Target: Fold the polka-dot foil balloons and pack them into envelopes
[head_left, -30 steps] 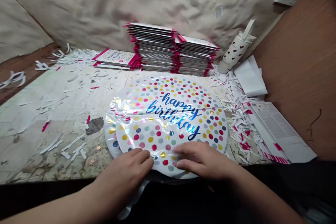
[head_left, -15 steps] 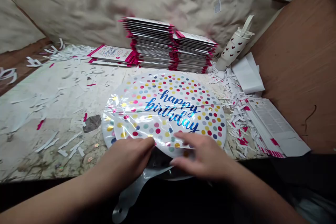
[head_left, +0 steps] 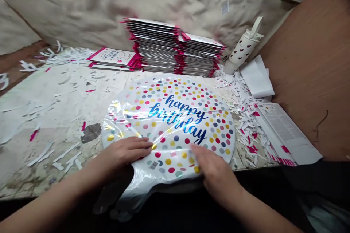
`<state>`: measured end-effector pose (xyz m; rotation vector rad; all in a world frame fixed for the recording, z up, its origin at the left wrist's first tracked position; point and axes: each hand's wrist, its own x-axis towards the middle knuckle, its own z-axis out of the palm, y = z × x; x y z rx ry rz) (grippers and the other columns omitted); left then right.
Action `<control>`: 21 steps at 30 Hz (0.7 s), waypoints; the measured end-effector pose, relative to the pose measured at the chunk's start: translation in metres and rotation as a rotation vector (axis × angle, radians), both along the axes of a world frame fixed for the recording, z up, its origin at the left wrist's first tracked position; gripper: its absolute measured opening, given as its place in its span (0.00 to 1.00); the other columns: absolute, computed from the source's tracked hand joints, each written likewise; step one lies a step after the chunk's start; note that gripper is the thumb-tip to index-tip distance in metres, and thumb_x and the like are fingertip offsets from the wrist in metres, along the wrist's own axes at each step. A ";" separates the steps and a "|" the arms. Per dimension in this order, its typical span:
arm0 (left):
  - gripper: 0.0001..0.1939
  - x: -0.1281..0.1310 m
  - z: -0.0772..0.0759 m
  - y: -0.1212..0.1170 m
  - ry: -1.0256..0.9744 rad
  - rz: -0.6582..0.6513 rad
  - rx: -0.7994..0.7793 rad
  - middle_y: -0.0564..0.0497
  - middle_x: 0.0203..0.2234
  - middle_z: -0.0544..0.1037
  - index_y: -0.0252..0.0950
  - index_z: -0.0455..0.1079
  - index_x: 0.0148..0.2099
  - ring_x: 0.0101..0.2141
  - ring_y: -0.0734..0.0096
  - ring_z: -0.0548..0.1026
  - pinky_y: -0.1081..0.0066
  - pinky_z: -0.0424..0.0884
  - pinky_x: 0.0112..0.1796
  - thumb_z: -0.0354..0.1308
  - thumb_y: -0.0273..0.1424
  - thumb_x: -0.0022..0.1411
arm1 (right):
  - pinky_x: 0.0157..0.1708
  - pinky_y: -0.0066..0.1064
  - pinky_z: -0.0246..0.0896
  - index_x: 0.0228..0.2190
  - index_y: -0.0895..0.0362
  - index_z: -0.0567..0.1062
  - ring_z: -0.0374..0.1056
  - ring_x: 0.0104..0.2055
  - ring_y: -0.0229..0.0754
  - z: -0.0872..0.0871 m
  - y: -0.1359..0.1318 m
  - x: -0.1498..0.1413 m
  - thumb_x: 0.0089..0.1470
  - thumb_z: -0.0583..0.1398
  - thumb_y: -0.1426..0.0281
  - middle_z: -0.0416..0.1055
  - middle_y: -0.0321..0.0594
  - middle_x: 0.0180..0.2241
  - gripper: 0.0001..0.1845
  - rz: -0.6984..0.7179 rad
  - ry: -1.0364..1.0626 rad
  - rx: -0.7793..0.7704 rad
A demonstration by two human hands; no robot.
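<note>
A flat, uninflated round foil balloon (head_left: 169, 91) with coloured dots and blue "happy birthday" lettering lies at the near edge of the worktop. Shiny tails at its lower left hang past the edge; more than one shows, so another sheet seems to lie beneath. My left hand (head_left: 128, 149) rests on the balloon's near left part, its fingers stretched out flat. On the near right part lies my right hand (head_left: 216, 169), slightly blurred, fingers extended over the foil. Neither hand grips anything visible.
Two tall stacks of pink-edged card packs (head_left: 155, 49) stand at the back, with a few more packs (head_left: 112, 58) to their left. A white tumbler with hearts (head_left: 243, 51), folded white paper (head_left: 257, 76) and a fanned card pile (head_left: 284, 131) are on the right. Paper shreds (head_left: 68, 56) litter the worktop.
The balloon's near edge, lifted and folded back before, now lies flat. My left hand has let go of it and opened; my right hand has moved slightly right onto the foil.
</note>
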<state>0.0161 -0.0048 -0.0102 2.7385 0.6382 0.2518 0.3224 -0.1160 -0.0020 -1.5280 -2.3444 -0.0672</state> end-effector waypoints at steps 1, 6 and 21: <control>0.22 -0.001 -0.008 -0.002 -0.030 0.009 -0.006 0.51 0.51 0.72 0.43 0.68 0.52 0.53 0.64 0.67 0.64 0.63 0.53 0.46 0.22 0.58 | 0.45 0.38 0.68 0.51 0.65 0.67 0.68 0.48 0.46 -0.010 -0.001 0.018 0.49 0.45 0.86 0.70 0.51 0.48 0.28 -0.123 -0.041 -0.030; 0.24 -0.008 -0.015 -0.002 -0.107 0.038 -0.068 0.54 0.50 0.72 0.47 0.67 0.54 0.53 0.64 0.67 0.63 0.64 0.53 0.45 0.22 0.59 | 0.53 0.46 0.58 0.53 0.64 0.66 0.59 0.57 0.52 -0.028 0.012 0.100 0.56 0.46 0.78 0.62 0.53 0.54 0.24 -0.415 -0.168 -0.134; 0.31 -0.024 -0.008 0.000 0.020 0.168 -0.017 0.52 0.59 0.59 0.50 0.52 0.63 0.58 0.57 0.59 0.58 0.59 0.55 0.48 0.26 0.58 | 0.60 0.55 0.30 0.60 0.50 0.53 0.34 0.65 0.52 -0.006 0.049 0.136 0.50 0.57 0.62 0.41 0.42 0.64 0.36 -0.195 0.017 -0.553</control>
